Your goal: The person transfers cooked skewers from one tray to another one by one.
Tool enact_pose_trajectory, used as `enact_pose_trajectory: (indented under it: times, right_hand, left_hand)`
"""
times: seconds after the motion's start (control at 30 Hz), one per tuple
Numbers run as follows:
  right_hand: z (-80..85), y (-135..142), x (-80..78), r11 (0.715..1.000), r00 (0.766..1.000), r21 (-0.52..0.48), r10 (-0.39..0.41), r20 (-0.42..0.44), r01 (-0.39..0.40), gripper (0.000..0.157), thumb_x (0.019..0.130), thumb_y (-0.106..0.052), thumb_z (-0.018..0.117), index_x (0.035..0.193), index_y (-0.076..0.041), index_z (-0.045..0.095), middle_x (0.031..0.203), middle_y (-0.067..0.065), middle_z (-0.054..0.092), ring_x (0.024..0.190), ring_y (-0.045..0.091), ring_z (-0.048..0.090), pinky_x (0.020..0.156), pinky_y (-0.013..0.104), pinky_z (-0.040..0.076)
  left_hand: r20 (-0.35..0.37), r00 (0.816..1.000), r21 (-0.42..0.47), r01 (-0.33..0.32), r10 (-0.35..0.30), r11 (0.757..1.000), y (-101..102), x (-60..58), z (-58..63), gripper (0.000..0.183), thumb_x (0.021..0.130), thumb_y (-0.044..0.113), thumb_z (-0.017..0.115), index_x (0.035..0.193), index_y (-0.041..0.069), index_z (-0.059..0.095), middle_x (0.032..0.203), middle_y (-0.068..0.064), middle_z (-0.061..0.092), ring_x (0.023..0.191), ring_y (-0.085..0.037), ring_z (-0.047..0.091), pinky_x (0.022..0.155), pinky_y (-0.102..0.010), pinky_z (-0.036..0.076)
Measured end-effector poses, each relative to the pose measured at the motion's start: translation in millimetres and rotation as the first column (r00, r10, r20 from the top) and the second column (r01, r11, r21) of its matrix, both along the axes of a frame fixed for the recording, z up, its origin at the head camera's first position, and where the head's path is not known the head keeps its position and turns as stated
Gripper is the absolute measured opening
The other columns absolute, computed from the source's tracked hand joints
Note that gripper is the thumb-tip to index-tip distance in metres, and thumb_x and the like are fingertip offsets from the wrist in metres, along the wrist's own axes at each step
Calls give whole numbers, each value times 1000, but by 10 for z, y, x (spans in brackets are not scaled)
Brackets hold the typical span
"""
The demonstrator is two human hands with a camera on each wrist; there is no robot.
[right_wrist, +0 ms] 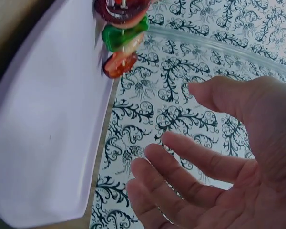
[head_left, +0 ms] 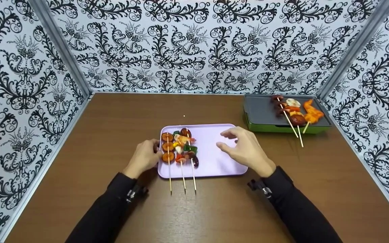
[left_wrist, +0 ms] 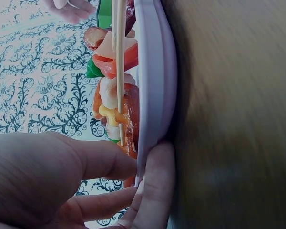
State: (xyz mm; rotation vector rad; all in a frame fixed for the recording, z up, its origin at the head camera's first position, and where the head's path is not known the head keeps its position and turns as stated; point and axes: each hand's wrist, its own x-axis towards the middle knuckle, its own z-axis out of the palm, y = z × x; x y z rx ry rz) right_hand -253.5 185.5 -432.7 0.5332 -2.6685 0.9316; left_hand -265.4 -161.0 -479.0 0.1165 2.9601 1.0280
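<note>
A light purple tray (head_left: pixel 209 145) lies on the table with three food skewers on its left half, their sticks jutting past its near edge. The leftmost skewer (head_left: pixel 168 147) carries three round brown-orange slices. Beside it is a mixed skewer (head_left: pixel 178 149), and to its right a skewer (head_left: pixel 190 148) with green and dark brown pieces. My left hand (head_left: pixel 145 155) pinches the tray's left rim, its thumb (left_wrist: pixel 109 160) above and a finger below. My right hand (head_left: pixel 247 148) hovers over the tray's right end, holding nothing, fingers spread from the thumb.
At the back right stands a green box with a grey top (head_left: pixel 260 111), holding several skewers (head_left: pixel 294 111) whose sticks overhang its front edge. Patterned white-and-black walls (head_left: pixel 194 47) enclose the brown table (head_left: pixel 123 114). A tiny white speck (head_left: pixel 184 115) lies behind the tray.
</note>
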Motion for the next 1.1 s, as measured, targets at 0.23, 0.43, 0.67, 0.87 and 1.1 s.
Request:
enact_pose_trajectory:
  times: [0.23, 0.43, 0.67, 0.87, 1.1]
  right_hand:
    - [40, 96, -25, 999, 1000, 38, 12, -26, -11, 45, 82, -46, 78, 117, -18, 73, 113, -1, 70, 108, 25, 65, 91, 41, 51]
    - [88, 201, -71, 998, 997, 57, 19, -74, -14, 51, 81, -44, 79, 123, -16, 70, 122, 3, 66, 116, 25, 62, 100, 44, 47]
    - [116, 382, -139, 996, 997, 91, 14, -82, -6, 60, 80, -44, 81, 132, -20, 63, 140, 8, 56, 129, 29, 53, 109, 49, 42]
    - [146, 543, -190, 994, 997, 111, -12, -76, 21, 72, 76, -45, 84, 140, -25, 57, 151, 10, 46, 138, 35, 45, 113, 55, 36]
    - [200, 738, -232, 988, 996, 138, -61, -62, 69, 85, 71, -45, 87, 146, -32, 50, 158, 8, 38, 142, 38, 39, 113, 59, 35]
  left_hand:
    - [15, 1000, 7, -8, 8, 1000, 13, 2, 11, 40, 87, 13, 64, 126, 3, 65, 92, -8, 66, 85, -24, 64, 64, -28, 52]
    - [6, 1000, 4, 5, -5, 1000, 9, 0, 10, 42, 86, 11, 64, 127, 3, 65, 91, -8, 67, 83, -23, 63, 66, -30, 52]
    - [-18, 1000, -8, 0, 0, 1000, -4, -4, -16, 42, 85, 13, 64, 126, 4, 66, 86, -5, 66, 79, -21, 62, 65, -28, 49]
    - [-15, 1000, 2, 3, -3, 1000, -4, -5, -21, 42, 85, 14, 64, 126, 3, 65, 86, -6, 66, 77, -20, 63, 62, -27, 50]
    - [8, 1000, 15, -4, 4, 1000, 1, -2, 0, 43, 86, 14, 64, 128, 4, 64, 88, -7, 67, 78, -21, 64, 59, -26, 52]
